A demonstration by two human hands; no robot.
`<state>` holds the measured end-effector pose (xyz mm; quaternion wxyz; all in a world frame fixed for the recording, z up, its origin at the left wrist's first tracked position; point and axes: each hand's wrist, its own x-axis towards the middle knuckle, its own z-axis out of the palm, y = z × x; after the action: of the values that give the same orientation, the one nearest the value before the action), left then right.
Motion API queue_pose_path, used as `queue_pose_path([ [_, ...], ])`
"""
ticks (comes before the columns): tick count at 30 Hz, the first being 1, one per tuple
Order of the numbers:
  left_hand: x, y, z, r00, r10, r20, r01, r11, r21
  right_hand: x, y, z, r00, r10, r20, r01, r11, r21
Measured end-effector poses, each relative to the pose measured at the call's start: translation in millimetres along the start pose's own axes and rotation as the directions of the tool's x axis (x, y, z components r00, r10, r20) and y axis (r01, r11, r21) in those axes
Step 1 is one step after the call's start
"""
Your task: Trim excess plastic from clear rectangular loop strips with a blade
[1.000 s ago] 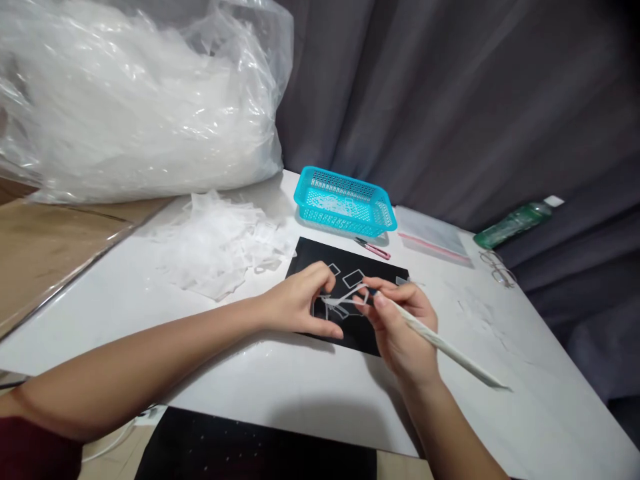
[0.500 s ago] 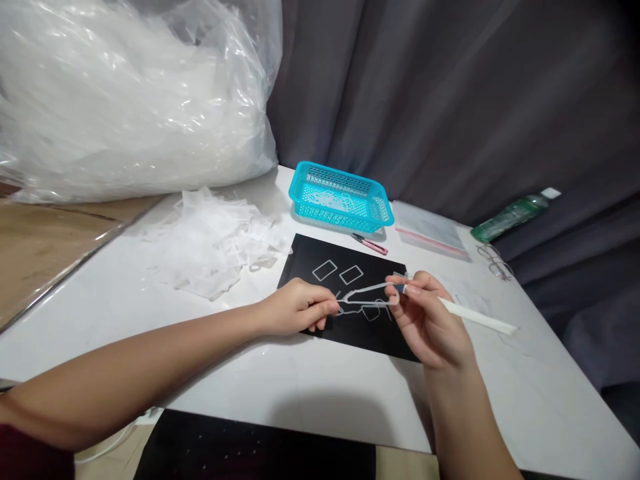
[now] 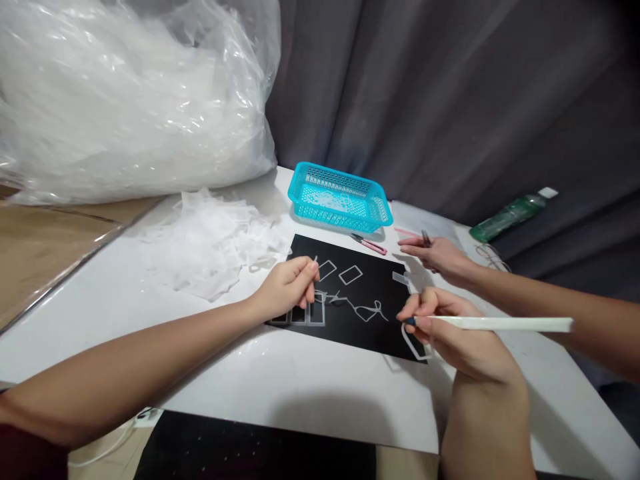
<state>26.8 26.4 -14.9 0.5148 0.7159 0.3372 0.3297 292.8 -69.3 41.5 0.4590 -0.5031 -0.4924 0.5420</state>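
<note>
Head cam: L hand [image 3: 287, 287] pinched on pale bit [image 3: 315, 259] over mat [image 3: 383, 287]. R hand [image 3: 450, 320] clamped on tool [image 3: 510, 324], bent strip [image 3: 414, 345] by its fingertips at mat's near R corner. Prob done: bits in basket [image 3: 340, 217], maybe 2 loose frames [image 3: 351, 275] on mat. Prob TBD: strips on mat, whole pile [image 3: 215, 240], bulging bag [image 3: 135, 100]. Looks early.

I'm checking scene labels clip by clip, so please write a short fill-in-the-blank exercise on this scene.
The camera wearer's ____ hand holds the white-handled tool.
The sheet on the table is coloured ____.
The bottle has a cap coloured ____.
Another person's hand enters from the picture's ____ side.

Missing words: right; black; white; right.
</note>
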Motion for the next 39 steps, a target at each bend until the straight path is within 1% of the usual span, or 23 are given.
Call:
queue_pose_path([
  [1,0.0,0.0,-0.8,0.999,0.023,0.028,-0.024,1.000,0.019,-0.3,0.7,0.0,1.000,-0.019,0.004,0.019,1.000,-0.019],
  [2,-0.8,0.1,-1.2,0.993,0.074,0.090,-0.079,0.995,0.060,-0.1,1.6,1.0,0.999,-0.036,0.008,0.036,0.999,-0.037],
  [3,-2.3,0.3,-1.1,0.974,0.147,0.174,-0.169,0.979,0.117,0.8,2.8,2.9,0.998,-0.054,0.009,0.054,0.997,-0.053],
  [4,-4.4,0.5,-0.3,0.934,0.234,0.269,-0.288,0.941,0.178,2.2,4.3,5.6,0.997,-0.071,0.001,0.071,0.995,-0.070],
  [6,-9.5,0.5,2.7,0.805,0.384,0.452,-0.535,0.800,0.273,6.3,8.5,12.2,0.992,-0.113,-0.051,0.107,0.988,-0.111],
  [7,-12.1,0.3,4.6,0.745,0.428,0.511,-0.621,0.725,0.298,8.9,11.1,16.0,0.986,-0.138,-0.094,0.124,0.983,-0.138],
  [8,-14.5,0.1,6.6,0.708,0.452,0.542,-0.669,0.675,0.311,11.6,13.8,19.8,0.977,-0.159,-0.141,0.133,0.975,-0.175],
  [10,-18.4,0.1,10.1,0.668,0.472,0.576,-0.716,0.619,0.324,17.3,19.4,27.5,0.956,-0.187,-0.224,0.123,0.954,-0.273],
  [12,-21.5,0.7,13.0,0.639,0.480,0.601,-0.741,0.594,0.313,23.3,24.8,35.3,0.947,-0.198,-0.254,0.090,0.920,-0.382],
  [15,-26.1,2.5,17.4,0.570,0.501,0.651,-0.793,0.542,0.278,34.7,32.4,46.6,0.959,-0.204,-0.196,0.089,0.875,-0.476],
  [17,-29.7,4.3,21.3,0.522,0.508,0.685,-0.828,0.493,0.266,44.4,37.6,52.9,0.957,-0.251,-0.147,0.156,0.869,-0.470],
  [19,-33.5,6.7,25.5,0.476,0.510,0.717,-0.862,0.430,0.267,54.7,43.1,56.7,0.936,-0.331,-0.116,0.243,0.850,-0.468],
  [21,-36.6,9.7,28.9,0.450,0.521,0.726,-0.887,0.357,0.293,63.6,48.8,57.0,0.920,-0.381,-0.096,0.287,0.820,-0.496],
  [23,-38.0,12.2,29.4,0.437,0.541,0.719,-0.899,0.297,0.323,69.3,53.7,53.9,0.918,-0.384,-0.101,0.276,0.799,-0.534],
  [25,-36.4,13.4,25.5,0.421,0.563,0.711,-0.907,0.262,0.329,71.1,56.6,48.5,0.910,-0.390,-0.137,0.251,0.786,-0.565],
  [27,-31.3,13.4,17.1,0.426,0.573,0.700,-0.904,0.253,0.344,68.7,56.5,42.1,0.899,-0.403,-0.171,0.228,0.764,-0.604],
  [28,-27.6,13.1,11.5,0.450,0.569,0.688,-0.892,0.255,0.373,66.2,55.2,38.8,0.897,-0.404,-0.180,0.214,0.752,-0.624],
  [30,-19.0,12.8,-1.0,0.543,0.523,0.657,-0.837,0.273,0.474,59.3,50.3,32.4,0.909,-0.377,-0.177,0.176,0.734,-0.656],
  [33,-7.8,12.8,-18.0,0.717,0.356,0.599,-0.696,0.326,0.639,47.4,39.4,23.7,0.977,-0.198,-0.082,0.069,0.653,-0.754],
  [34,-5.2,12.6,-22.2,0.759,0.297,0.580,-0.652,0.343,0.677,43.8,35.6,21.3,0.990,-0.131,-0.048,0.044,0.618,-0.785],
  [35,-3.4,12.2,-25.3,0.788,0.247,0.565,-0.616,0.356,0.703,40.7,32.0,19.2,0.997,-0.072,-0.009,0.035,0.586,-0.809],
  [37,-1.4,10.8,-28.6,0.811,0.179,0.557,-0.580,0.375,0.723,35.6,26.2,15.9,0.995,0.011,0.102,0.079,0.557,-0.827],
  [39,-0.8,9.0,-28.9,0.809,0.147,0.569,-0.575,0.398,0.715,31.6,22.5,13.1,0.971,0.081,0.226,0.147,0.547,-0.824],
])
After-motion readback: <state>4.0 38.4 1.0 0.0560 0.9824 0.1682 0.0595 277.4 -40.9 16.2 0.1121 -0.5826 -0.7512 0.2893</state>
